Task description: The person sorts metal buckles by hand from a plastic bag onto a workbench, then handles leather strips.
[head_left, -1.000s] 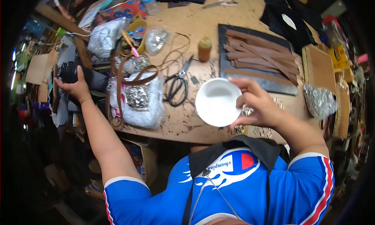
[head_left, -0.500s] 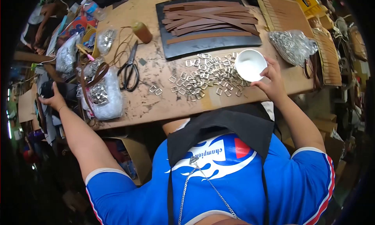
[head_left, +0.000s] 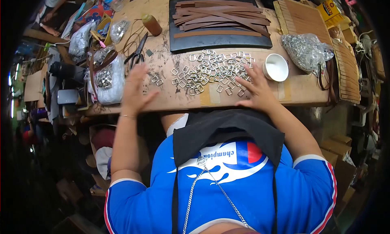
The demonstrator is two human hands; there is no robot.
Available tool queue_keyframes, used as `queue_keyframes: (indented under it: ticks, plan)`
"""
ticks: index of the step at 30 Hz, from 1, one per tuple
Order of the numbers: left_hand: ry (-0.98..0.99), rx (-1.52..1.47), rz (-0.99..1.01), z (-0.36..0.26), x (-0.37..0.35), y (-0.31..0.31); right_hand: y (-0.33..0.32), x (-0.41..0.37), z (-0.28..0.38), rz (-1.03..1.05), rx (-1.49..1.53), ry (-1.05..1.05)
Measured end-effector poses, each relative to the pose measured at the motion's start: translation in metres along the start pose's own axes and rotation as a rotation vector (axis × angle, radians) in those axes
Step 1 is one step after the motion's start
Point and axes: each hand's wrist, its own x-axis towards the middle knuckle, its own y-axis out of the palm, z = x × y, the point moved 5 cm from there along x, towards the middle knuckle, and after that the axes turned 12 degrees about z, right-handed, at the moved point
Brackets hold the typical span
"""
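A loose spread of silver rectangular metal rings (head_left: 209,73) lies on the worktable in front of me. My right hand (head_left: 258,89) is open at the right side of the rings, its fingertips at their edge. Just beyond it a white bowl (head_left: 276,67) stands on the table, tilted a little toward me. My left hand (head_left: 136,89) is open and holds nothing, slightly blurred, over the near left part of the table. It is nearest to the black-handled scissors (head_left: 136,57), whose handles it partly hides, and to a few stray rings (head_left: 157,80).
Brown leather strips (head_left: 219,16) lie on a black board (head_left: 219,42) at the back. Bags of metal parts stand at the right (head_left: 306,51) and left (head_left: 106,73). A bottle of amber liquid (head_left: 151,25) stands near the scissors. Another person's arm (head_left: 53,14) shows at far left.
My right hand has let go of the white bowl, which now stands on the table, and moved to the rings. My left hand has come from the far left toward the table's middle.
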Motion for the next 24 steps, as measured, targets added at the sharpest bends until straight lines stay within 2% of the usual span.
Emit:
queue_keyframes:
  ticks: [2, 3, 5, 9, 11, 13, 14, 16, 19, 20, 22, 24]
  plan:
    - [-0.166, -0.015, 0.034, -0.022, 0.010, 0.046, 0.024, 0.015, -0.013, 0.163, -0.142, 0.285]
    - [-0.173, -0.012, 0.029, -0.028, 0.014, 0.062, 0.027, 0.025, -0.012, 0.164, -0.142, 0.276]
    - [-0.273, 0.132, 0.154, -0.036, 0.024, 0.089, 0.036, 0.043, -0.016, 0.250, -0.225, 0.344]
    - [-0.155, 0.154, 0.215, -0.098, 0.061, 0.117, 0.044, 0.061, -0.013, 0.223, -0.190, 0.302]
    - [-0.205, 0.164, 0.164, -0.114, 0.078, 0.127, 0.043, 0.059, -0.011, 0.145, -0.201, 0.287]
    - [-0.173, 0.150, 0.126, -0.124, 0.091, 0.134, 0.046, 0.060, -0.015, 0.089, -0.190, 0.244]
    - [-0.151, 0.137, 0.083, -0.128, 0.096, 0.136, 0.044, 0.058, -0.013, -0.009, -0.237, 0.198]
    - [-0.115, 0.077, -0.013, -0.143, 0.100, 0.132, 0.043, 0.060, -0.013, 0.000, -0.247, 0.203]
    - [-0.100, 0.105, 0.049, -0.139, 0.100, 0.135, 0.038, 0.065, -0.007, -0.028, -0.259, 0.183]
    - [-0.046, 0.118, -0.040, -0.142, 0.100, 0.134, 0.037, 0.066, -0.007, 0.005, -0.234, 0.173]
    - [-0.063, 0.127, -0.043, -0.138, 0.098, 0.137, 0.041, 0.067, -0.009, 0.038, -0.208, 0.155]
    - [-0.076, 0.133, -0.055, -0.136, 0.100, 0.136, 0.043, 0.068, -0.012, -0.023, -0.261, 0.064]
